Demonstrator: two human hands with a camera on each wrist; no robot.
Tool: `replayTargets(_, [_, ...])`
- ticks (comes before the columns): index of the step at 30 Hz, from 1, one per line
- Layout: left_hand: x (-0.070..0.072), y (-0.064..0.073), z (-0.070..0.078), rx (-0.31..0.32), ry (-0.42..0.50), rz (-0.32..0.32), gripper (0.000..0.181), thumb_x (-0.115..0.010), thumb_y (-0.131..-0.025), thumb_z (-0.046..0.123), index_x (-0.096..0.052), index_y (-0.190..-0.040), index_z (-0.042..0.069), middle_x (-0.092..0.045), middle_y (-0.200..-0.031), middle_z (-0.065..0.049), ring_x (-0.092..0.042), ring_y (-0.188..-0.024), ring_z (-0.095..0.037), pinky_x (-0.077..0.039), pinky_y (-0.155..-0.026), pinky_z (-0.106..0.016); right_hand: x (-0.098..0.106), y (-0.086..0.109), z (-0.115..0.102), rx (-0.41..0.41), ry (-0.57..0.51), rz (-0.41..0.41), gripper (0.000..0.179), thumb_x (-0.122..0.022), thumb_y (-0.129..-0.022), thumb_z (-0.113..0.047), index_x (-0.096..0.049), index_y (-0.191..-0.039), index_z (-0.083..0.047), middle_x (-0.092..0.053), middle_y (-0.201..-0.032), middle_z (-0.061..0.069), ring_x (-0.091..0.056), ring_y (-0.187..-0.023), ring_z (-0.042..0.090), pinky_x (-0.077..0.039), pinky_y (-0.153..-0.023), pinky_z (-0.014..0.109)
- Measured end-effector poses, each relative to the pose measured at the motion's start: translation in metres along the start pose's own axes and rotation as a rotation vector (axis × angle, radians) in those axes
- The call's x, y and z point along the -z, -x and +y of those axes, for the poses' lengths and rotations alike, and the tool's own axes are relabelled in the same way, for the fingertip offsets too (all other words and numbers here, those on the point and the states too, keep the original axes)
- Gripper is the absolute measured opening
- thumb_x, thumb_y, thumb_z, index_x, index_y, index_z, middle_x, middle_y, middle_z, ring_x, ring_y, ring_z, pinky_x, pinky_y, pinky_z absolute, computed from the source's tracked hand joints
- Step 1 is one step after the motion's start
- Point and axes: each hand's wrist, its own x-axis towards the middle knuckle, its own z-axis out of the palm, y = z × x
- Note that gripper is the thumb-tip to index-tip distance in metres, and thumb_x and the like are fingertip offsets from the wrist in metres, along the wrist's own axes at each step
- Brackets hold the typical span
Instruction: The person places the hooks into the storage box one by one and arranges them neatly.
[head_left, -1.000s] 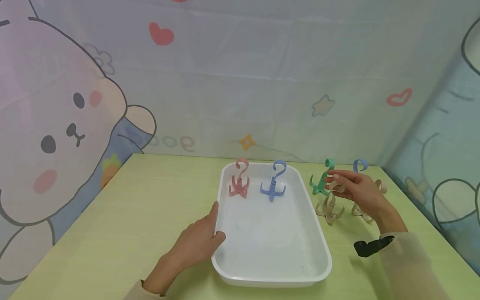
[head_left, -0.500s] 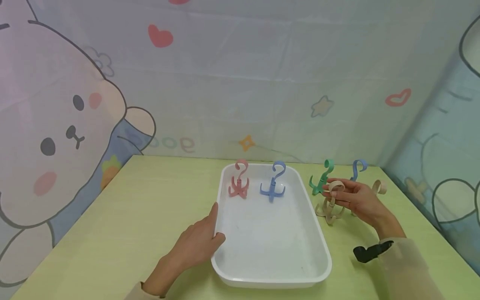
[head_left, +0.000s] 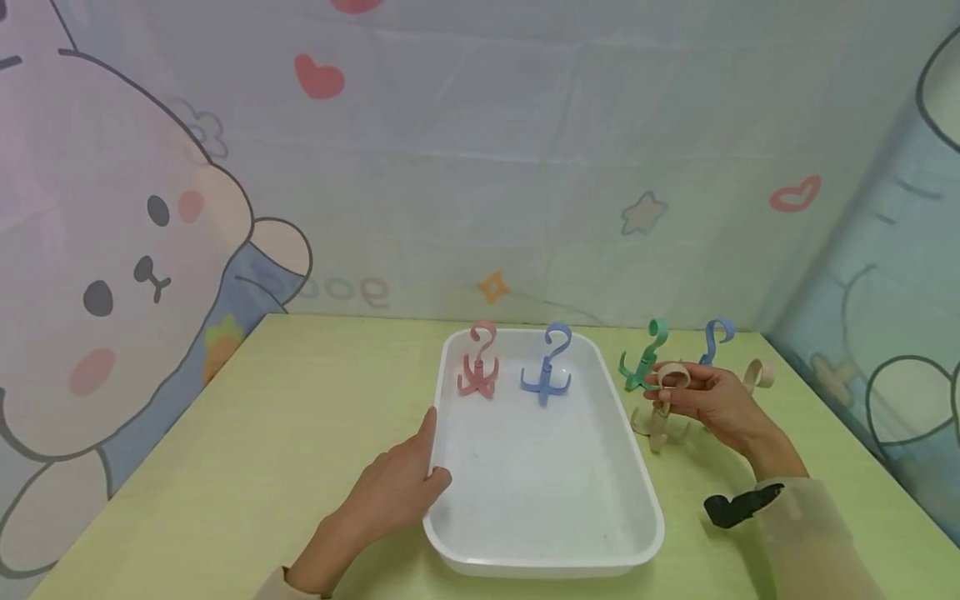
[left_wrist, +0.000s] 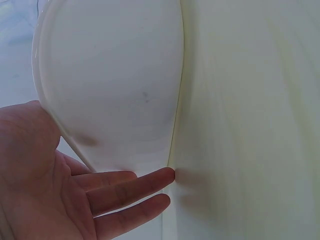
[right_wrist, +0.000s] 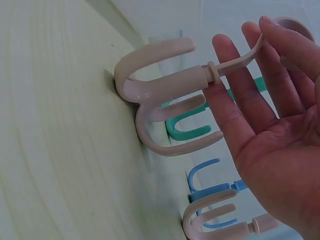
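Note:
My left hand [head_left: 393,487] holds the left side of a white tray [head_left: 543,492], thumb over the rim. In the left wrist view, fingers [left_wrist: 127,195] lie along the tray's outer wall. My right hand [head_left: 727,407] pinches the curled top of a beige multi-prong hook [right_wrist: 167,90] between thumb and fingers. That hook stands on the table right of the tray, its prongs at the table surface. Behind it are a green hook [head_left: 643,365] and a blue hook [head_left: 716,337]. A second beige hook [head_left: 759,373] is partly hidden by the right hand.
Inside the tray's far end stand a pink hook [head_left: 478,375] and another blue hook [head_left: 546,379]. The pale yellow table [head_left: 315,383] extends left of the tray. A printed cloth [head_left: 450,167] hangs behind it, and another side of cloth borders the right edge.
My right hand has lowered from above the hooks and taken hold of the nearer beige hook's top. The hook has turned slightly. My left hand stays at the tray.

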Motion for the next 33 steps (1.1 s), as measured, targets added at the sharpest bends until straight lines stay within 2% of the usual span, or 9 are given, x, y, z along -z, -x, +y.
replayTargets(2, [-0.001,0.0,0.0,-0.001,0.005,-0.001,0.081,-0.055,-0.093,0.018,-0.025,-0.166,0.001,-0.065,-0.141,-0.017,-0.068,-0.09,-0.017,-0.053,-0.073,-0.038,0.001,-0.001,0.001,0.005,-0.008,0.01,0.032,-0.058,-0.101,0.009,-0.075,-0.125,-0.005,-0.078,-0.121,-0.005,-0.077,-0.11,0.015,-0.059,-0.094,0.031])
replayTargets(7, [-0.001,0.0,0.0,-0.005,0.011,0.002,0.08,-0.055,-0.093,0.017,-0.025,-0.166,0.001,-0.065,-0.139,-0.017,-0.067,-0.089,-0.017,-0.053,-0.071,-0.037,0.0,-0.002,0.0,-0.016,0.02,0.055,0.026,-0.061,-0.102,0.005,-0.077,-0.119,-0.005,-0.078,-0.117,-0.007,-0.077,-0.107,0.014,-0.06,-0.092,0.031])
replayTargets(15, [-0.001,0.0,0.0,-0.004,0.007,0.002,0.081,-0.054,-0.093,0.018,-0.025,-0.166,0.001,-0.065,-0.14,-0.017,-0.067,-0.088,-0.017,-0.053,-0.071,-0.037,-0.005,-0.003,-0.008,-0.029,-0.008,0.078,0.03,-0.061,-0.102,0.005,-0.078,-0.118,-0.013,-0.079,-0.116,-0.005,-0.078,-0.104,0.015,-0.061,-0.09,0.033])
replayTargets(33, [-0.001,0.0,0.0,0.0,-0.007,0.007,0.081,-0.054,-0.093,0.018,-0.024,-0.167,0.001,-0.063,-0.145,-0.016,-0.067,-0.092,-0.018,-0.053,-0.073,-0.038,-0.008,-0.005,-0.019,-0.024,-0.031,0.102,0.031,-0.063,-0.1,0.006,-0.077,-0.122,-0.009,-0.08,-0.115,-0.002,-0.079,-0.104,0.017,-0.061,-0.088,0.036])
